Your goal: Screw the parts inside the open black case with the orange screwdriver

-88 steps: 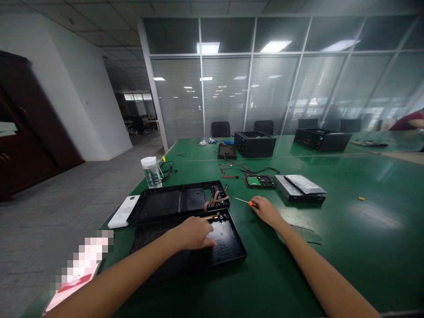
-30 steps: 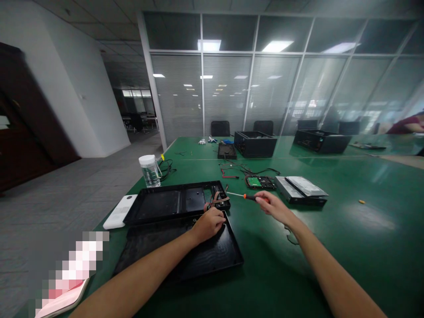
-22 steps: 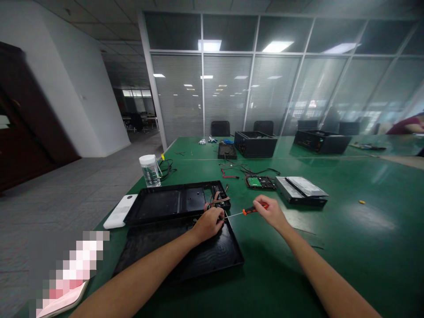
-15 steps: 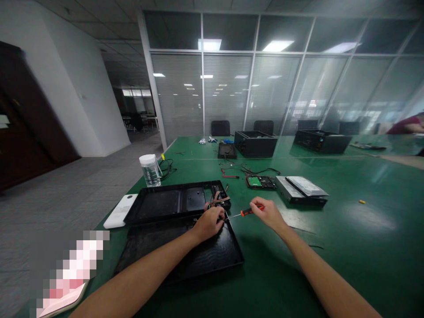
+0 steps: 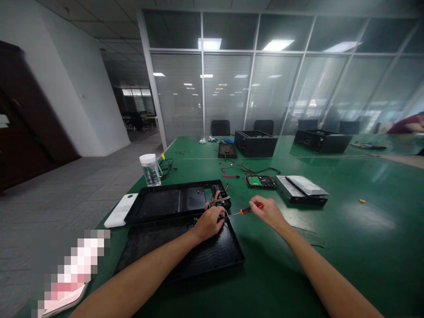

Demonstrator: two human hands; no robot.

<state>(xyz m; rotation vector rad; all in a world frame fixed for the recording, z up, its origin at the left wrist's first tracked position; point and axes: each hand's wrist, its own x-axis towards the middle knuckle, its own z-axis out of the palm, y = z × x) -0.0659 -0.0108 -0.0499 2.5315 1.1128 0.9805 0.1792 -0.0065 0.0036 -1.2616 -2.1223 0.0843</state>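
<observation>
My right hand [image 5: 266, 210] is closed around the red and black handle of a screwdriver [image 5: 247, 210]. The thin shaft points left, and its tip meets the fingers of my left hand [image 5: 212, 221]. Those fingers are pinched together over the right end of a shallow black panel [image 5: 185, 251]; whatever they grip is too small and hidden to name. Just behind lies a second black panel [image 5: 165, 203] with a divided inside. A bundle of striped wires [image 5: 217, 199] sits at its right end, close beyond my left fingertips.
A bare circuit-board drive [image 5: 256, 181] and silver drives [image 5: 301, 187] lie behind my right hand. A water bottle [image 5: 151, 171] and a white power bank-like block [image 5: 122, 211] stand left. Black computer cases [image 5: 255, 145] are at the back. A person's sleeve [image 5: 406, 125] shows far right.
Almost nothing differs. Both hands keep their places and the screwdriver stays at my left fingertips; the view has shifted very slightly.
</observation>
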